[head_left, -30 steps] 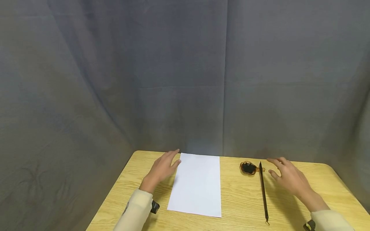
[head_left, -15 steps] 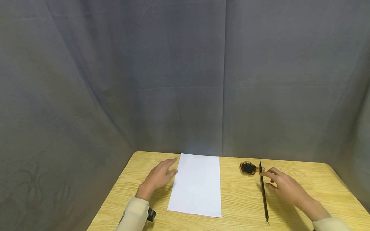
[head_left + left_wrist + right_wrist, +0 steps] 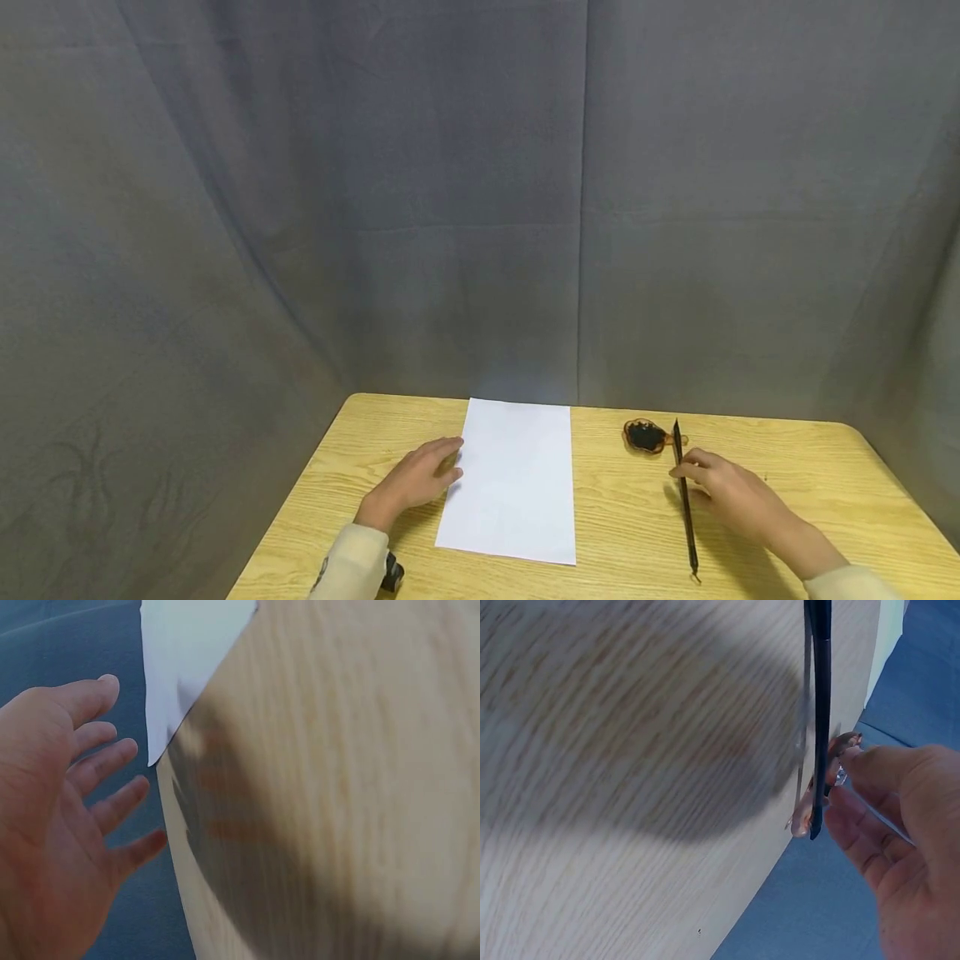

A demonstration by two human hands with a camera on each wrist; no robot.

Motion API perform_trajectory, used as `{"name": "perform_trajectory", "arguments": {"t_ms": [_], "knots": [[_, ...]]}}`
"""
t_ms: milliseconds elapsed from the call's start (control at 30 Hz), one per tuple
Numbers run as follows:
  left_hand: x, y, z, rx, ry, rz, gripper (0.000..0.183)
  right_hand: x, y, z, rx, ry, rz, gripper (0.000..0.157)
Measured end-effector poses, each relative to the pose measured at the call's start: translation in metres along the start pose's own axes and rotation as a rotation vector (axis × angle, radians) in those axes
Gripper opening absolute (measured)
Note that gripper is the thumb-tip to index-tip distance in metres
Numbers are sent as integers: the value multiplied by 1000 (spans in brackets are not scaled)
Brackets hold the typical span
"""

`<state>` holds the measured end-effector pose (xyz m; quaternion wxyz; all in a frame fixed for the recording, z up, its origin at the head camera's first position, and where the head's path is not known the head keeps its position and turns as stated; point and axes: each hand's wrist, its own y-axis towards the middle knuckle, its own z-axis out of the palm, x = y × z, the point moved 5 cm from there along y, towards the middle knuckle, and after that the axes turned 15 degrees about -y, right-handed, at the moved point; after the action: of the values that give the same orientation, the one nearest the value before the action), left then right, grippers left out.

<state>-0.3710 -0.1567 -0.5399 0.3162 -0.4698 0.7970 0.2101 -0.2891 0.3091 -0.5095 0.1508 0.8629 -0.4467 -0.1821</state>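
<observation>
My right hand (image 3: 738,498) is at the brush (image 3: 686,517), a slim dark one lying on the table with its pointed tip away from me. Its fingers reach across the handle in the head view. In the right wrist view, the thumb and fingertips of the right hand (image 3: 907,825) sit apart, close beside the brush (image 3: 821,712); contact is unclear. The brush's tip end crosses the stem of an amber-edged, leaf-shaped dish (image 3: 643,436) with black inside. My left hand (image 3: 412,482), fingers spread, hovers by the left edge of a white paper sheet (image 3: 513,483).
The wooden table (image 3: 607,533) has rounded far corners. Behind it and on both sides hangs a grey curtain (image 3: 465,208). A dark strap device (image 3: 392,572) shows at the left wrist. The sheet lies left of the dish.
My right hand has moved left and nearer to me, its fingers now over the brush. My left hand has drawn back along the paper's edge. The brush and dish have barely moved.
</observation>
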Motion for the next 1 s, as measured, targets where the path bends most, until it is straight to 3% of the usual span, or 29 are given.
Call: {"name": "perform_trajectory", "arguments": {"t_ms": [367,533,1000], "knots": [[0,-6,10,48,21,14,66,2,-5,4,-158,27,-80,51],[2,-6,13,58,60,31,68,5,-5,5,-159,59,-109,51],[3,-6,18,74,95,9,68,7,-7,15,-157,15,-136,56]]}}
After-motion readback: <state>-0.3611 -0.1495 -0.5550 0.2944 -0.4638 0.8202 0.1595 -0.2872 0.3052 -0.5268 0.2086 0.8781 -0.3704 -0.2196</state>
